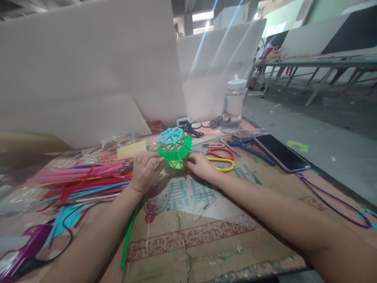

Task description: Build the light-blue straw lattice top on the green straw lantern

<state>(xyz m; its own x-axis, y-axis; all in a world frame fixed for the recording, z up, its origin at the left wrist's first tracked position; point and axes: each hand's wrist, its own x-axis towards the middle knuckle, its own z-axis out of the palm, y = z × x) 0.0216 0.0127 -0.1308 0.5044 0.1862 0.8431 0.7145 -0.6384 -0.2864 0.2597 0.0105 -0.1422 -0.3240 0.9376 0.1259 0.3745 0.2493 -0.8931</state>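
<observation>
Clearly, in the head view, both hands meet at a small green and blue pipe-cleaner lantern (174, 148) that stands on the flattened cardboard sheet (206, 236) covering the table, a little far of centre. The left hand (145, 171) is curled against the lantern's left side, fingers closed on its fringed green band. The right hand (200, 165) comes in from the right, and its fingertips touch the lantern's lower right edge; how firmly it pinches I cannot tell. The lantern has a light blue lattice dome on top, a bristly green ring round the middle and a pale yellow-green base.

Left of the left hand lies a loose heap of coloured pipe cleaners (85, 181), pink, red, blue and yellow, spread toward the left edge. One green pipe cleaner (129, 236) lies under the left forearm, running toward the near edge. At the near left corner sits a purple glue gun (26, 243) with a black cord.

Just right of the right hand lie red-and-yellow scissors (220, 159), and beyond them blue-handled pliers (250, 147). A black smartphone (281, 153) lies face up farther right, with a purple cord (332, 200) trailing near it. A clear plastic bottle (234, 104) with a white cap stands at the far side, in front of white foam boards (88, 70).
</observation>
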